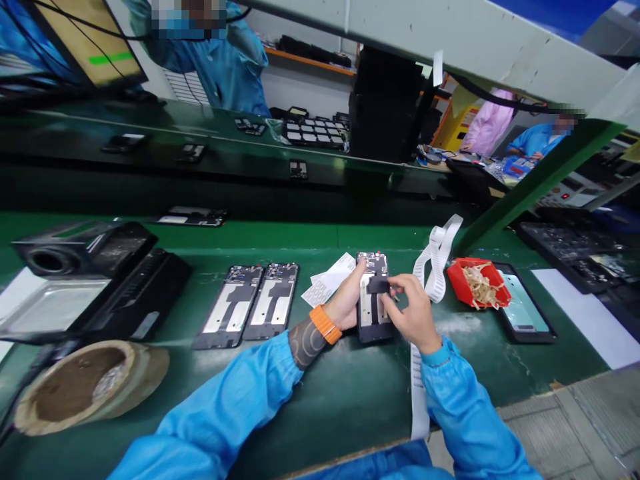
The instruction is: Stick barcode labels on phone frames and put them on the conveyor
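An opened phone point(375, 307), its battery and circuit board bare, lies in my left hand point(347, 300), whose thumb runs along the left edge. My right hand point(413, 310) is bent against the phone's right side, thumb and fingertips touching near the black strip across the battery. Whether a small piece sits between those fingertips is hidden. To the left, two similar opened phones point(230, 307) point(273, 301) lie side by side on the green bench. White sticker sheets point(327, 280) rest just behind my left hand.
A curled label strip point(436, 263) and a red box point(463, 283) of tan scraps stand right, beside a black tray point(543, 327). On the left are a cardboard roll point(145, 370) and a black device point(150, 293). Behind runs a dark conveyor point(240, 183) carrying phone parts; co-workers stand beyond.
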The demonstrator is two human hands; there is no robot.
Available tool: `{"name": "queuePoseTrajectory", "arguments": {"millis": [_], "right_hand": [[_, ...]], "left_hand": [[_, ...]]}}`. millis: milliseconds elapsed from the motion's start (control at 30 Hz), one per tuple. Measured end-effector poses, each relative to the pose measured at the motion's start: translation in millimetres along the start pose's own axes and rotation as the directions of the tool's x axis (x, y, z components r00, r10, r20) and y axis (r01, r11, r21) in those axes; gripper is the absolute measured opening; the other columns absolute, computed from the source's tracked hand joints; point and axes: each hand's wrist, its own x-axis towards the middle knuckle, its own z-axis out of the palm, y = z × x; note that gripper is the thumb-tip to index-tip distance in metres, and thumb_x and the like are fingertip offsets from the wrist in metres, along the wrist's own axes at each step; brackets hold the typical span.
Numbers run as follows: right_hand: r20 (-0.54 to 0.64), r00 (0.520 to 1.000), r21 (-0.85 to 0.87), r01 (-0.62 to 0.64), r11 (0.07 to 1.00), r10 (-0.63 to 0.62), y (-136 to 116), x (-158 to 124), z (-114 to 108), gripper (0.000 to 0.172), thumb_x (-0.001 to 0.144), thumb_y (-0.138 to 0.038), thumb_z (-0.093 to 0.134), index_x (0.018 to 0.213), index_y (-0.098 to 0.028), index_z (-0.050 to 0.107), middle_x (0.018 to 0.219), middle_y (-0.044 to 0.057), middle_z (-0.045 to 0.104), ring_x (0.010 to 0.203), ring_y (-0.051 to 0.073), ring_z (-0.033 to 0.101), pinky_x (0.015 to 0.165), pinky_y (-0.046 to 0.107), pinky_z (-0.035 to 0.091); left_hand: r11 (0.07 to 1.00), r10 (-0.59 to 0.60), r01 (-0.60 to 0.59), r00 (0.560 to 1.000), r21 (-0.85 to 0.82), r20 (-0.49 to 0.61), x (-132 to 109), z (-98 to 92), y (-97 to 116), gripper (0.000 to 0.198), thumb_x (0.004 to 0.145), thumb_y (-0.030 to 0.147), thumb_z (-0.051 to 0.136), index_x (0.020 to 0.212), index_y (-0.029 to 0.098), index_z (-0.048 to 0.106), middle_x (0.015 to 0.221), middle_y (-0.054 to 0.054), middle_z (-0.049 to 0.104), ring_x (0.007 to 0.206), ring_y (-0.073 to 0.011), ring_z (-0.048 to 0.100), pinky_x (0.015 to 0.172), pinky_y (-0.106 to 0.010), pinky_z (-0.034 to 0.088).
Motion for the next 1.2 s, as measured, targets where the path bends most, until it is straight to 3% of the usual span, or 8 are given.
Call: {"name": "queuePoseTrajectory", "arguments": {"millis": [167,300,400,500,633,967,1100,1200], "right_hand": [[-0.126,0.969,0.099,-0.199,0.975,0.211,11.3,2.2,3.1,0.055,0.075,-0.027,0.071,0.123,-0.022,0.045,0.115,0.009,0.053,0.094,0.021,0.056,0.082,0.038,0.050],[-0.297,0.901,0.209,-0.262,0.942,0.316,18.0,2.2,0.6,0.029,0.084,-0.031,0.065,0.106,-0.022,0.049,0.096,0.002,0.057,0.078,0.016,0.057,0.071,0.032,0.049],[-0.352,0.908,0.116,-0.196,0.974,0.225,12.0,-0.9,-2.7,0.013,0.091,-0.029,0.055,0.081,-0.022,0.051,0.072,-0.003,0.052,0.066,0.015,0.053,0.065,0.030,0.044],[-0.189,0.981,0.011,-0.032,0.999,0.034,2.6,-2.9,-2.4,0.016,0.093,-0.024,0.054,0.077,-0.021,0.056,0.074,0.001,0.057,0.072,0.017,0.057,0.068,0.032,0.046],[-0.014,0.996,-0.085,0.089,0.992,-0.091,-2.5,-1.5,3.0,0.018,0.091,-0.018,0.054,0.105,-0.021,0.064,0.095,0.008,0.059,0.091,0.023,0.059,0.081,0.038,0.049],[0.121,0.992,-0.072,0.036,0.997,-0.027,7.1,1.7,-7.5,0.010,0.090,-0.019,0.058,0.080,-0.021,0.057,0.079,0.004,0.056,0.078,0.021,0.053,0.071,0.036,0.045],[0.171,0.984,-0.141,0.067,0.988,-0.042,2.8,2.2,-12.8,0.012,0.092,-0.020,0.054,0.080,-0.021,0.053,0.080,0.004,0.055,0.081,0.023,0.052,0.074,0.038,0.043],[0.248,0.961,0.018,0.119,0.993,-0.120,-7.5,1.1,-18.1,0.012,0.094,-0.019,0.052,0.083,-0.022,0.052,0.086,0.005,0.059,0.090,0.022,0.056,0.081,0.038,0.045]], "left_hand": [[0.987,-0.062,0.044,0.991,0.153,0.119,-4.8,-3.7,-5.2,0.037,0.082,0.042,0.065,0.101,0.011,0.069,0.079,-0.012,0.073,0.062,-0.0215,0.068,0.062,-0.033,0.054],[0.966,-0.030,-0.008,0.990,0.257,0.141,-6.0,-2.2,-14.9,0.045,0.061,0.011,0.071,0.106,0.011,0.067,0.084,-0.011,0.074,0.066,-0.0223,0.069,0.065,-0.035,0.055],[0.964,0.047,-0.048,0.999,0.261,0.011,-2.0,0.0,-16.8,0.024,0.076,0.024,0.070,0.094,0.009,0.068,0.081,-0.012,0.072,0.063,-0.0196,0.067,0.061,-0.031,0.054],[0.970,0.143,-0.116,0.983,0.212,-0.115,1.4,0.7,-12.7,0.038,0.089,0.046,0.059,0.088,0.009,0.067,0.073,-0.011,0.069,0.057,-0.0171,0.064,0.055,-0.028,0.052],[0.948,0.259,-0.211,0.946,0.237,-0.194,-0.6,2.6,-6.7,0.040,0.085,0.051,0.066,0.094,0.012,0.066,0.067,-0.005,0.066,0.053,-0.0159,0.061,0.053,-0.027,0.049],[0.961,-0.023,0.034,0.999,0.275,-0.041,-6.4,7.6,-7.1,0.081,0.091,0.075,0.022,0.113,0.013,0.069,0.082,-0.011,0.073,0.057,-0.0170,0.063,0.058,-0.028,0.051],[0.984,0.007,-0.003,1.000,0.178,-0.024,-4.2,7.4,-3.9,0.078,0.092,0.073,0.022,0.108,0.013,0.070,0.082,-0.011,0.073,0.061,-0.0178,0.065,0.060,-0.027,0.052],[0.999,0.038,-0.035,0.993,0.026,-0.111,-1.7,5.7,3.1,0.084,0.089,0.077,0.020,0.095,0.011,0.071,0.075,-0.013,0.070,0.061,-0.0204,0.065,0.056,-0.029,0.051]]}}
